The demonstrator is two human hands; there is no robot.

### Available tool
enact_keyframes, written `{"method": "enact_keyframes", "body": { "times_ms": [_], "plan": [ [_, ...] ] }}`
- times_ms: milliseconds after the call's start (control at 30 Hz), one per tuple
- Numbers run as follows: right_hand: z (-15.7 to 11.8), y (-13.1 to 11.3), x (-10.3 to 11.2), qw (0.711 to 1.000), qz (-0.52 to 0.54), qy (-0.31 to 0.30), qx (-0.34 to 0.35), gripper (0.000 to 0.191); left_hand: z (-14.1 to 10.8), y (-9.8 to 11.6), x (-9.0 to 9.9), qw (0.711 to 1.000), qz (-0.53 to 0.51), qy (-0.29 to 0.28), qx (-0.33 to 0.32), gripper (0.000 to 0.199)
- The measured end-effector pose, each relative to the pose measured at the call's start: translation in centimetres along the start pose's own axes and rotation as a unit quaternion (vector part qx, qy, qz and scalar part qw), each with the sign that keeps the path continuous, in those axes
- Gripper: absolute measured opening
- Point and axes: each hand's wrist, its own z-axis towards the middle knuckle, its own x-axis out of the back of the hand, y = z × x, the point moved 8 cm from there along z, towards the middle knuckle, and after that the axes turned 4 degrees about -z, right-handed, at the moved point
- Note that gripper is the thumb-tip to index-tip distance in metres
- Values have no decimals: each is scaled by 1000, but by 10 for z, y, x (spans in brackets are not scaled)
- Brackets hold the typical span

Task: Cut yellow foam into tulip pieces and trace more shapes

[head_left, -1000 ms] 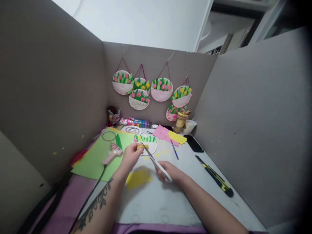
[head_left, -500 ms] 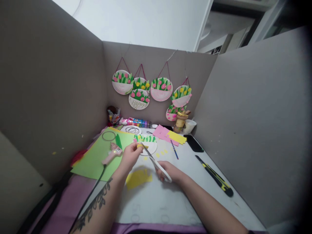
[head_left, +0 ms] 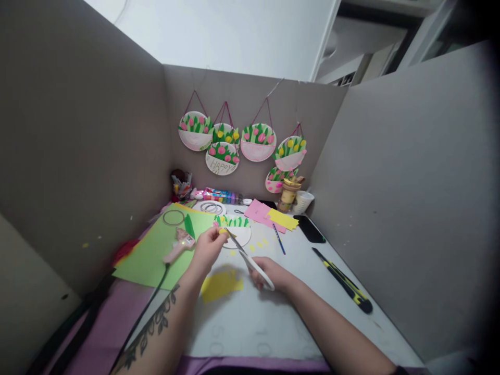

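Observation:
My left hand pinches a small piece of yellow paper above the table. Scissors with white handles are gripped in my right hand, and their blades point up and left to the yellow piece. Just behind the blades lies a white paper plate with green paper leaves along its upper part. A larger yellow paper sheet lies between my forearms. Small yellow cut pieces are scattered right of the plate.
Green sheets and a pink glue gun with a cord are at left. A cutter, a phone and a pencil lie at right. Decorated plates hang on the back panel, above a white cup.
Both hands stay almost in place. The yellow piece at the scissor blades shows slightly less, and the whole view has shifted a little.

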Motion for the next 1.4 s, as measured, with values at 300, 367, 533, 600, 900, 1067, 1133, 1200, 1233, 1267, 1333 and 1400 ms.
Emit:
{"method": "enact_keyframes", "body": {
  "times_ms": [300,367,533,600,900,1067,1133,1200,1233,1267,1333,1400],
  "plan": [
    [0,-1,-1,1000,17,0,0,9,-1,0,-3,1000,24,-19,-7,23],
    [0,0,-1,1000,19,2,-4,9,-2,1,-2,1000,21,-13,-6,23],
    [0,0,0,1000,27,3,-5,8,-3,6,2,1000,17,5,-9,18],
    [0,1,0,1000,20,4,-9,9,-3,7,2,1000,18,6,-11,17],
    [0,-2,-1,999,30,9,1,10,0,-6,-4,999,22,-26,-4,19],
    [-1,-5,-1,999,33,4,9,9,0,-5,-4,999,24,-21,0,18],
    [-2,-6,-2,999,38,1,6,9,-1,-4,-4,1000,24,-20,3,18],
    [-3,-6,-1,999,35,1,2,9,-1,-2,-3,1000,23,-19,5,17],
    [-3,-6,-1,1000,31,1,1,9,-1,-1,-3,1000,23,-18,5,17],
    [-3,-6,-1,1000,27,1,-1,9,-1,-1,-3,1000,24,-17,5,16],
    [-3,-5,0,1000,23,0,-4,9,-1,-1,-2,1000,24,-15,3,16],
    [-3,-3,0,1000,19,1,-6,9,-1,-1,-2,1000,21,-15,2,16]
  ]
}}
